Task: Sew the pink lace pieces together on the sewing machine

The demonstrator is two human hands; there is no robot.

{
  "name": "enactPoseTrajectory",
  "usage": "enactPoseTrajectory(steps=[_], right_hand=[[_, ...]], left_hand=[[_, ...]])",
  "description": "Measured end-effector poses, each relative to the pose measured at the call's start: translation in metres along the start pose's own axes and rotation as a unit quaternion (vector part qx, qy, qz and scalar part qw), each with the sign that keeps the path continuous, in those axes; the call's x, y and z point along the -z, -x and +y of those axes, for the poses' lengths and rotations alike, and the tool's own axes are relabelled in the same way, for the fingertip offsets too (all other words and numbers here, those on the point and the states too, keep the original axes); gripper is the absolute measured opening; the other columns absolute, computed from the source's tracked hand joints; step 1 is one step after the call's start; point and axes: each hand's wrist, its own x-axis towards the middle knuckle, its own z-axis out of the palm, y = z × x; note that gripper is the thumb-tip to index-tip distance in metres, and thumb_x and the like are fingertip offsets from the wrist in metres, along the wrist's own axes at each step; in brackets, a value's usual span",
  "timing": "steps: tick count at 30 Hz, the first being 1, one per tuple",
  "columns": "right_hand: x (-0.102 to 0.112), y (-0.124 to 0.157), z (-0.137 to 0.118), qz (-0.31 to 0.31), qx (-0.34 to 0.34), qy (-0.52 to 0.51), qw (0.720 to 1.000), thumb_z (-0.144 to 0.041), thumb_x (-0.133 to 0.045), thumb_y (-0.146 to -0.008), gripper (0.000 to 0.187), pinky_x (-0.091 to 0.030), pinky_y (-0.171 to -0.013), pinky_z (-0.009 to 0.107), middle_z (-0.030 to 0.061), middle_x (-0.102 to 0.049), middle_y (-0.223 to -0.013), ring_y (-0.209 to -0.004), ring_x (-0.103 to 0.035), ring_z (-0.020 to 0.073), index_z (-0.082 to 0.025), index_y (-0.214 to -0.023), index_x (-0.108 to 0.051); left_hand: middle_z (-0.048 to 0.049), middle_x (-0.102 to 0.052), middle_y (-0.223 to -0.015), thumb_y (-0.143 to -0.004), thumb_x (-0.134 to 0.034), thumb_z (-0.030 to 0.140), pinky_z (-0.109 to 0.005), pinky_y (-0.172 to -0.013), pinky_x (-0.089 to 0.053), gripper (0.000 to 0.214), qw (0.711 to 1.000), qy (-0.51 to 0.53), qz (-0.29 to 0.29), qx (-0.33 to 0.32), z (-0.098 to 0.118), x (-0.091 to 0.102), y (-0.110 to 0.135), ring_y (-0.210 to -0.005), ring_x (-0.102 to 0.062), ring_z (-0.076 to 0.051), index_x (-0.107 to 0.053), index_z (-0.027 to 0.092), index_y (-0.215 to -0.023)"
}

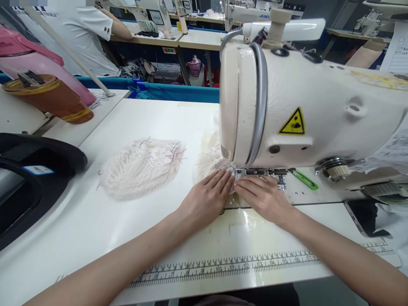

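Note:
Under the head of a white sewing machine (306, 102) lies a piece of pale lace fabric (208, 158), partly hidden by the machine and my fingers. My left hand (207, 195) rests flat on this lace, fingers stretched toward the needle area. From the other side my right hand (264, 195) reaches in, its fingertips at the lace edge close by the presser foot; what they pinch, if anything, is hidden. A second lace piece (143, 168) with loose reddish threads lies on the white table (127, 238) to the left.
A black iron-like object (38, 178) stands at the left edge, below an amber cup (47, 97) and a pink bottle (41, 63). Green thread snips (304, 179) and a phone (366, 217) lie at right. A person (70, 38) sits beyond.

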Motion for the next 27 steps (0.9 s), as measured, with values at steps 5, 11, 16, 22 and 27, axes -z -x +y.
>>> enactPoseTrajectory(steps=[5,11,16,22,27], right_hand=[[-0.001,0.001,0.002,-0.006,-0.008,-0.005,1.000,-0.001,-0.046,-0.088,0.026,-0.045,-0.078,0.029,-0.0002,-0.073,-0.100,-0.097,-0.063,0.0131,-0.015,-0.099,-0.065],[0.000,0.004,0.003,-0.059,-0.043,-0.005,0.997,0.003,-0.045,-0.086,0.037,-0.046,-0.081,0.029,0.0000,-0.071,-0.107,-0.100,-0.061,0.0142,-0.022,-0.104,-0.065],[0.000,0.005,0.010,-0.078,-0.048,-0.029,0.995,0.003,-0.043,-0.086,0.038,-0.049,-0.080,0.029,0.0030,-0.069,-0.110,-0.097,-0.063,0.0153,-0.020,-0.107,-0.065],[-0.005,0.010,0.018,-0.078,-0.058,-0.066,0.993,0.001,-0.040,-0.088,0.040,-0.051,-0.080,0.029,0.0046,-0.068,-0.116,-0.096,-0.065,0.0141,-0.019,-0.113,-0.064],[-0.003,0.005,0.018,-0.080,-0.113,-0.107,0.985,-0.010,-0.045,-0.092,0.033,-0.052,-0.075,0.027,0.0015,-0.070,-0.110,-0.087,-0.067,0.0137,-0.025,-0.111,-0.066]], left_hand=[[-0.0211,-0.060,-0.123,-0.092,-0.038,0.009,-0.041,-0.099,-0.050,0.037,1.000,-0.017,0.011,0.021,0.006,0.000,-0.003,-0.116,-0.059,-0.030,-0.060,-0.003,-0.118],[-0.0196,-0.063,-0.120,-0.092,-0.041,0.013,-0.041,-0.097,-0.052,0.036,0.999,-0.037,0.015,0.029,0.008,0.001,-0.005,-0.113,-0.061,-0.030,-0.062,-0.001,-0.117],[-0.0194,-0.063,-0.120,-0.093,-0.045,0.016,-0.041,-0.097,-0.051,0.035,0.999,-0.021,0.007,0.032,0.008,0.003,-0.006,-0.114,-0.060,-0.031,-0.060,0.002,-0.122],[-0.0169,-0.063,-0.121,-0.096,-0.044,0.023,-0.041,-0.099,-0.049,0.035,0.999,0.010,-0.001,0.051,0.007,0.003,-0.006,-0.117,-0.058,-0.029,-0.058,0.007,-0.124],[-0.0150,-0.064,-0.121,-0.097,-0.043,0.024,-0.040,-0.098,-0.049,0.034,0.998,0.014,-0.007,0.066,0.007,0.001,-0.008,-0.115,-0.060,-0.027,-0.059,0.010,-0.124]])
